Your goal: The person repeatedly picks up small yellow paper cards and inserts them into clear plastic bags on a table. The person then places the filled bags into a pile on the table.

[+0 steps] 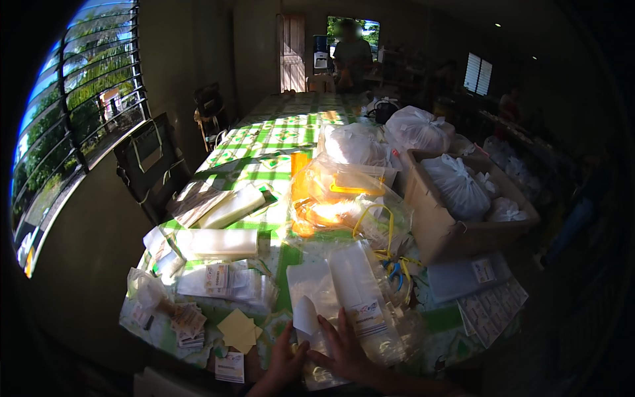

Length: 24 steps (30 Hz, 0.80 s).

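Near the front of the table, my left hand [285, 355] and my right hand [342, 345] lie close together over a clear plastic bag [307, 278]. A curled white label [304, 316], blank side showing, stands between their index fingers on the bag. Whether my left fingers pinch its edge is hard to make out. My right fingers are spread and rest on the plastic. Beside them on the right, a stack of clear bags [349, 273] has a printed label [368, 317] on top. Another printed label [229, 367] lies left of my left hand.
Yellow paper squares [239, 330], label stacks [189, 320] and labelled bags [223, 280] lie to the left. Blue-handled scissors [395, 273] sit among yellow straps. A cardboard box [461, 238] of tied bags stands right, above label sheets [493, 312]. A person [352, 54] stands beyond the table.
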### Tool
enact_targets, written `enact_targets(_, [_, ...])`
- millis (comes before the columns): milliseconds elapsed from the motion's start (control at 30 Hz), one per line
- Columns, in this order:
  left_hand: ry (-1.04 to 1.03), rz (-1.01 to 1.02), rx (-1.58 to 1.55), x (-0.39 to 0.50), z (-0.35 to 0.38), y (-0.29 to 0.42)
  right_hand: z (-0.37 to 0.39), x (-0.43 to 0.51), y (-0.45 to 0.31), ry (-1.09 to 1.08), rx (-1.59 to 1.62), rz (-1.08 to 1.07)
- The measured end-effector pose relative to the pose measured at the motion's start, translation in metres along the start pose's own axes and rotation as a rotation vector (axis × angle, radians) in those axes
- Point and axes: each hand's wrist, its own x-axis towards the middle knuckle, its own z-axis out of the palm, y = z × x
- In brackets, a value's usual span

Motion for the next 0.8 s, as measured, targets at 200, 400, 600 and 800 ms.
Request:
enact_targets(200, [0.056,-0.041,-0.076,0.003,-0.001,-0.006,-0.007,0.002,0.0,-0.054,0.1,0.083])
enact_targets(400, [0.121,-0.07,-0.175,0.006,-0.027,0.033,-0.027,0.013,-0.009,0.011,0.271,0.124])
enact_targets(600, [0.279,0.221,-0.366,0.0,-0.014,0.088,-0.026,0.016,-0.037,-0.036,0.963,0.279])
enact_targets(800, [0.091,0.699,-0.389,0.004,0.019,0.093,-0.021,0.008,-0.061,-0.03,1.058,0.441])
